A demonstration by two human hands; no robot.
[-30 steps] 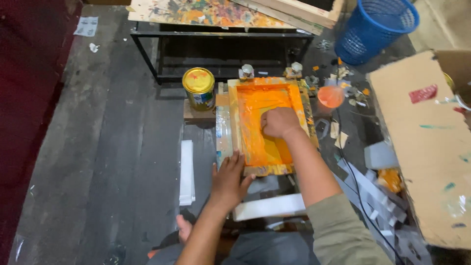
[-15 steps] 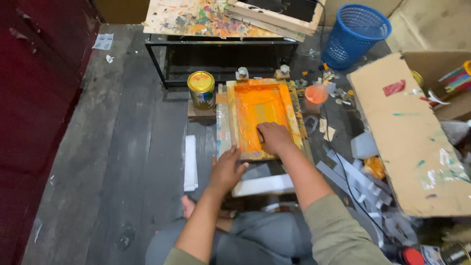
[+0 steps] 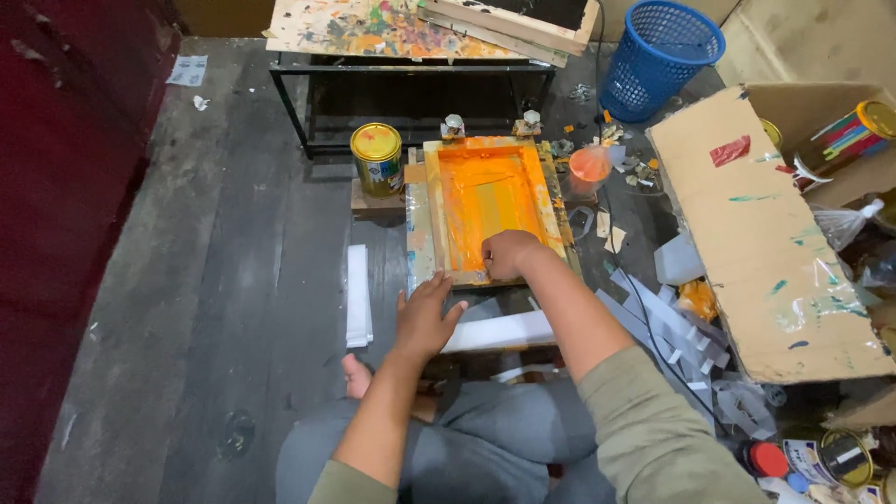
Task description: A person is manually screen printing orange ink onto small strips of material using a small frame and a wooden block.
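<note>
A wooden screen frame (image 3: 432,215) filled with orange ink lies flat on the floor in front of me. My right hand (image 3: 509,254) is a closed fist at the frame's near edge. It grips a small squeegee that is mostly hidden under the fingers. My left hand (image 3: 425,317) lies flat with fingers spread, just below the frame's near left corner and touching its edge. A white board (image 3: 504,331) sticks out from under the frame towards my crossed legs.
A yellow-lidded paint can (image 3: 376,159) stands left of the frame and an orange cup (image 3: 590,166) to its right. Behind are a black metal stand (image 3: 308,121) under a paint-splattered board (image 3: 373,28) and a blue basket (image 3: 661,58). An open cardboard box (image 3: 756,233) and scraps crowd the right. A white strip (image 3: 358,294) lies left.
My right hand has drawn back from the middle of the orange screen to its near edge. The left hand has stayed at the near left corner. The camera view has shifted.
</note>
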